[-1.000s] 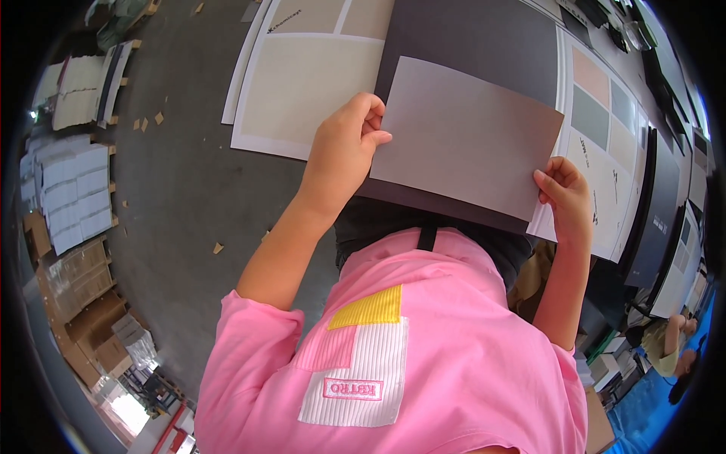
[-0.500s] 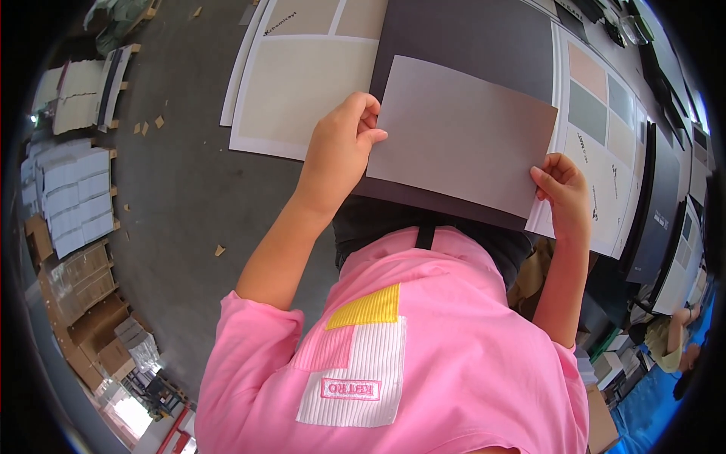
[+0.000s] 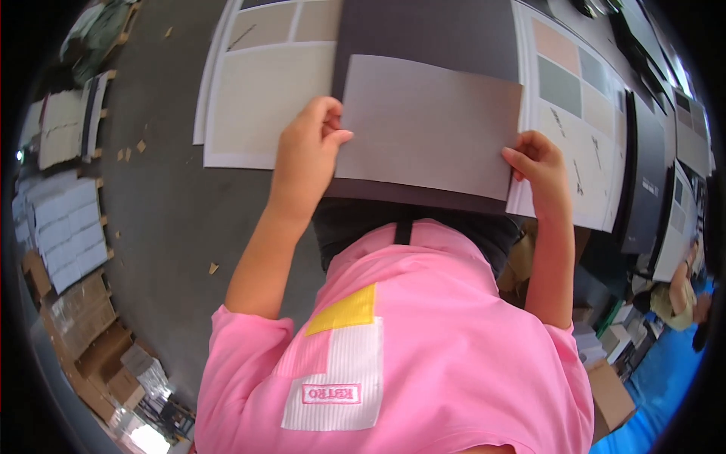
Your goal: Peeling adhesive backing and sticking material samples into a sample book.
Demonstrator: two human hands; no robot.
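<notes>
Because we face the dark board (image 3: 427,34), we have the grey sheet (image 3: 431,132) over its lower part, near to us, so that both side edges are in easy reach. Our right hand (image 3: 543,166) pinches the sheet at its right edge, thumb on top and the other fingers bent; such a light grip, we judge, spares the surface from creases. Our left hand (image 3: 306,155) is at the opposite edge, the thumb tip over the sheet and a narrow gap to the curled forefinger; whether these fingers really grip, we cannot tell. With one hand on each side, the sheet is probably easier to control. Swatch sheets (image 3: 272,106) lie left of the board, and a swatch panel (image 3: 560,85) lies right.
</notes>
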